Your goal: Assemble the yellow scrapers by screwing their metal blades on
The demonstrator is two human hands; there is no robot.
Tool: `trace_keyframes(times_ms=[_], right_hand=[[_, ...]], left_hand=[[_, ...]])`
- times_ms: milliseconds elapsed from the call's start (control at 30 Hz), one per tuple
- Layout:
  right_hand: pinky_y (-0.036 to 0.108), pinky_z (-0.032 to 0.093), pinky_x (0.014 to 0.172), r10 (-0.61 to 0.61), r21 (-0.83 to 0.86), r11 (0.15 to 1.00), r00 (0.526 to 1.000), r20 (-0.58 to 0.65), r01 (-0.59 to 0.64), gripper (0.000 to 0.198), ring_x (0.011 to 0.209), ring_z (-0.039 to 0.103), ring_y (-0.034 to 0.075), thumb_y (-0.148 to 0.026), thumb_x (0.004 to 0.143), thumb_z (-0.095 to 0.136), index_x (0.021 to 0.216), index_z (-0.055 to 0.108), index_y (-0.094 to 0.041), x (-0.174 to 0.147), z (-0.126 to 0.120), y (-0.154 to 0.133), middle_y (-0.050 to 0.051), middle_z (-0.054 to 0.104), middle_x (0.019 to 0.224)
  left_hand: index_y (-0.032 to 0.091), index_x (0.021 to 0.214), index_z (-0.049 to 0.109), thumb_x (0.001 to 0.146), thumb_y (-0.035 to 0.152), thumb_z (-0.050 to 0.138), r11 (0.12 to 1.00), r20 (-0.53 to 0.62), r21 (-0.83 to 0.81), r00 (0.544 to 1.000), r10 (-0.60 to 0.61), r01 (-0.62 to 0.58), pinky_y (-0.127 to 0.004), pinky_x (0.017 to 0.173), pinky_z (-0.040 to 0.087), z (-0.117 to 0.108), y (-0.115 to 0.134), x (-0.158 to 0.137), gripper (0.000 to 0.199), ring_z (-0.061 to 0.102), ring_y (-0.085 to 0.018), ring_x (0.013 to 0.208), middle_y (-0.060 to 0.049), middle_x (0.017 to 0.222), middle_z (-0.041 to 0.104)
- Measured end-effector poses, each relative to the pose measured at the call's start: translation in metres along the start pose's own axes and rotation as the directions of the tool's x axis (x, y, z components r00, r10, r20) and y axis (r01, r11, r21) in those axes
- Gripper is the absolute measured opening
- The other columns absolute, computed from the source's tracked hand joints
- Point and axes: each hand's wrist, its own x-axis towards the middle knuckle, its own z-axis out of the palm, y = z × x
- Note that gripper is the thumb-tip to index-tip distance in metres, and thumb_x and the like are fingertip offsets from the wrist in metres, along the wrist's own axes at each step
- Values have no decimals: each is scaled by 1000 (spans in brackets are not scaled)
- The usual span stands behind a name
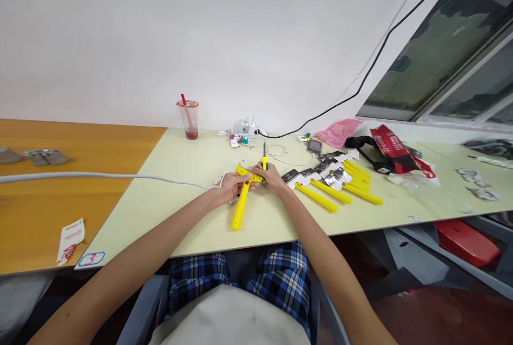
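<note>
In the head view, my left hand [229, 187] is closed around the head of a yellow T-shaped tool [240, 209], which looks like a scraper. Its long handle points down toward the table's front edge. My right hand [272, 178] grips a screwdriver [265, 161] with a yellow and black handle, its metal shaft pointing up and away from me. The fingers of my right hand also touch the right end of the scraper's head. Just right of my right hand lie several similar yellow scrapers [331, 191] with black and white cards on their heads.
A cup with a red straw [191, 120] stands at the back. Behind my hands are a power strip with plugs [244, 130] and a white cable [276, 150]. Further right lie a pink bag [340, 132] and a red and black bag [395, 147]. A grey-white cord [104, 175] crosses from the left.
</note>
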Motion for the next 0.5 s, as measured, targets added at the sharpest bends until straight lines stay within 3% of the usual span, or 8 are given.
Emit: trace_keyframes(times_ms=[100, 300, 500], right_hand=[[30, 37, 63, -9, -16, 1000, 1000, -3, 9, 65, 68, 42, 15, -55, 60, 102, 65, 44, -25, 1, -2, -1, -5, 45, 66], [35, 53, 78, 18, 116, 993, 1000, 10, -19, 53, 89, 66, 23, -53, 62, 101, 72, 57, -24, 3, -9, -3, 3, 70, 83], [36, 59, 81, -9, 89, 996, 1000, 0, 9, 55, 94, 70, 23, -47, 59, 102, 70, 54, -23, 5, -8, 0, 4, 74, 93]], left_hand=[[3, 114, 75, 100, 7, 69, 999, -20, -25, 999, 28, -29, -26, 81, 68, 0, 0, 1, 16, 85, -24, 87, -22, 100, 84], [4, 111, 77, 98, 9, 73, 993, -64, -68, 994, 88, -92, -26, 85, 68, -5, 4, 4, 15, 84, -22, 90, -21, 103, 85], [5, 104, 79, 98, 11, 74, 984, -125, -101, 983, 136, -149, -22, 86, 66, -10, 5, 7, 10, 83, -19, 87, -19, 100, 85]])
